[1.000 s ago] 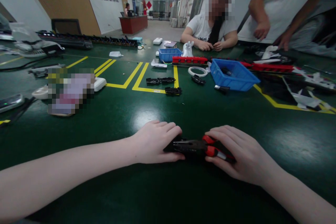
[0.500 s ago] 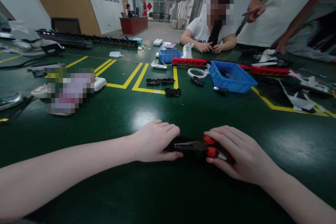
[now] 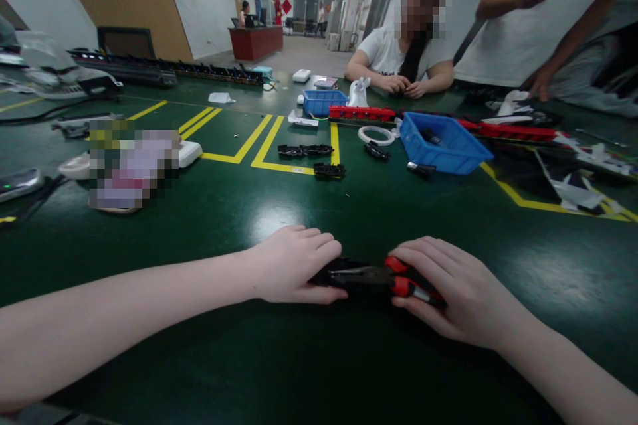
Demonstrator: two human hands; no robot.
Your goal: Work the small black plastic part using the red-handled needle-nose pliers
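Note:
My right hand [image 3: 443, 289] is closed round the red handles of a pair of pliers [image 3: 366, 275], whose dark metal jaws point left. Between the thumb and fingers of my left hand [image 3: 302, 265] is a black part [image 3: 326, 272], mostly hidden by the fingers and the pliers. The jaws lie over or against this part; whether they grip it I cannot tell. Both hands are low over the green table [image 3: 239, 358]. Farther off lie a long black plastic part [image 3: 305, 150] and a shorter black part [image 3: 329, 170].
A blue bin [image 3: 443, 146] holds dark pieces, with a roll of white tape [image 3: 375, 135] beside it. Behind are a smaller blue bin [image 3: 323, 103] and a red strip [image 3: 361, 114]. A phone [image 3: 134, 172] lies left. Across the table sits a person [image 3: 413, 60]; another stands right.
My hands, the pliers and the black part stay almost still. The view has shifted slightly. The standing person's raised hand has moved up and to the right.

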